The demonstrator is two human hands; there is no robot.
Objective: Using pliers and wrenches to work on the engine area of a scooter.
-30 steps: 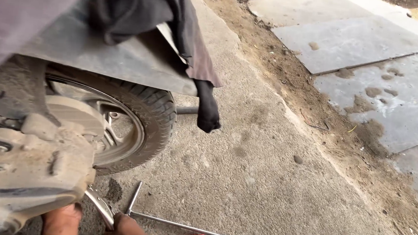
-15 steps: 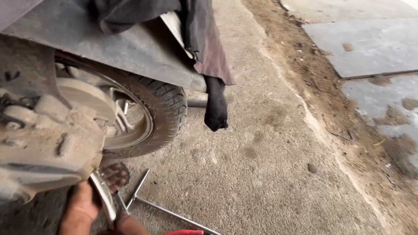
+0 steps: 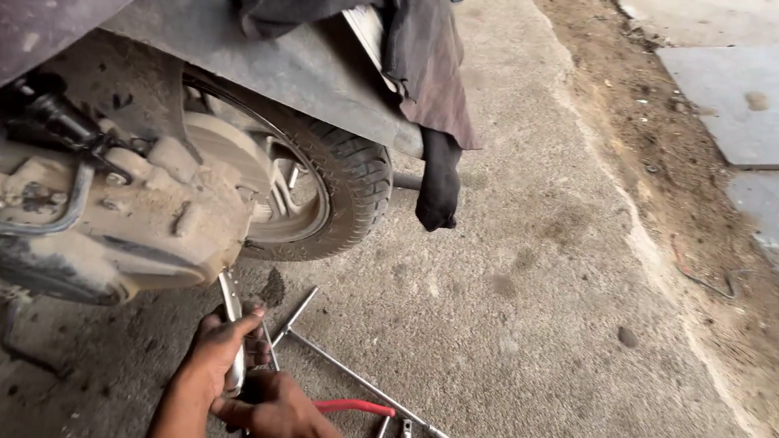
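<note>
- While the scooter wheel (image 3: 317, 195) stood above, the left hand (image 3: 221, 354) had its fingers clamped on a metal rod (image 3: 232, 313) under the engine.
- The right hand (image 3: 277, 414) touched it, grip unclear.
- A T-shaped wrench (image 3: 349, 378) and red-handled pliers (image 3: 356, 408) lay on the concrete floor (image 3: 527, 350) just beside.

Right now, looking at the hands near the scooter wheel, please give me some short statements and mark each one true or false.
1. The left hand grips a silver metal bar below the engine casing. True.
2. A T-shaped wrench lies on the concrete ground. True.
3. The pliers have blue handles. False: they are red.
4. The rear tyre lies flat on the ground. False: it is upright on the scooter.
5. A dark cloth hangs over the scooter. True.
</note>
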